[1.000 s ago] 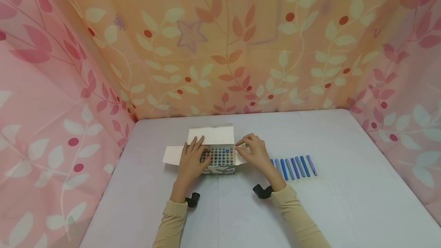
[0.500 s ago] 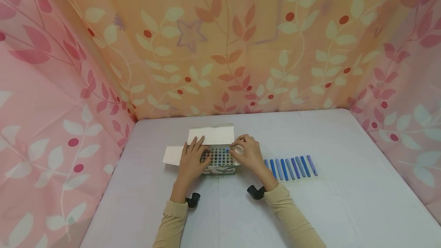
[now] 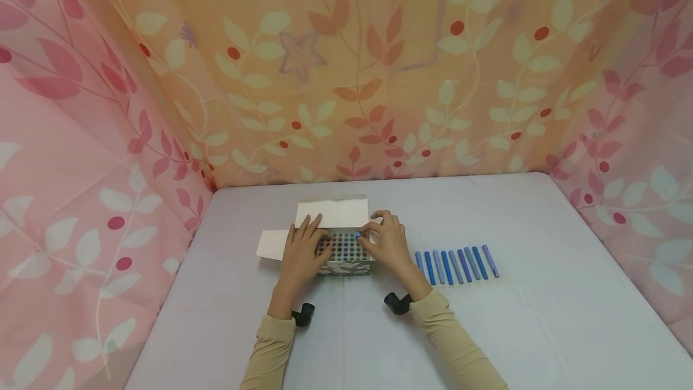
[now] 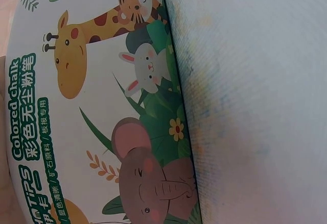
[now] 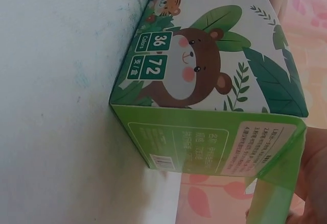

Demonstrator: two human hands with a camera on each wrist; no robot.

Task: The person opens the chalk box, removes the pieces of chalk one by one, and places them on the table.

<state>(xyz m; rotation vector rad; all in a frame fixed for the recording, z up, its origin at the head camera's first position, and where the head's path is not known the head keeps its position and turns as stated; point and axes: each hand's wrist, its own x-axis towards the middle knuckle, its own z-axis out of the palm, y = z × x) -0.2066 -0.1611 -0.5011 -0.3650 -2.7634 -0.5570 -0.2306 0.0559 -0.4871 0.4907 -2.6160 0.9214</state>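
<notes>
An opened colored chalk box (image 3: 346, 268), printed with animals, is packed with upright chalk sticks whose round ends show in rows. Over its left part rests my left hand (image 3: 298, 254), fingers spread towards the raised lid and thumb bent over the chalk. At the back right corner my right hand (image 3: 391, 247) pinches a blue chalk stick (image 3: 358, 235) between thumb and index finger; the stick stands slightly above the others. The left wrist view shows the box front (image 4: 102, 96) up close. In the right wrist view, the green box end (image 5: 194, 142) hides most of the fingers.
To the right of the box lies a row of several blue and purple chalk sticks (image 3: 456, 265) on the white table (image 3: 346, 342). A white side flap (image 3: 271, 243) sticks out left and the lid (image 3: 338, 210) stands at the back. Patterned curtains (image 3: 357, 77) enclose the table.
My right hand has moved left from beside the box onto the raised blue chalk stick, and the stick now sits lower. My left hand has stayed put.
</notes>
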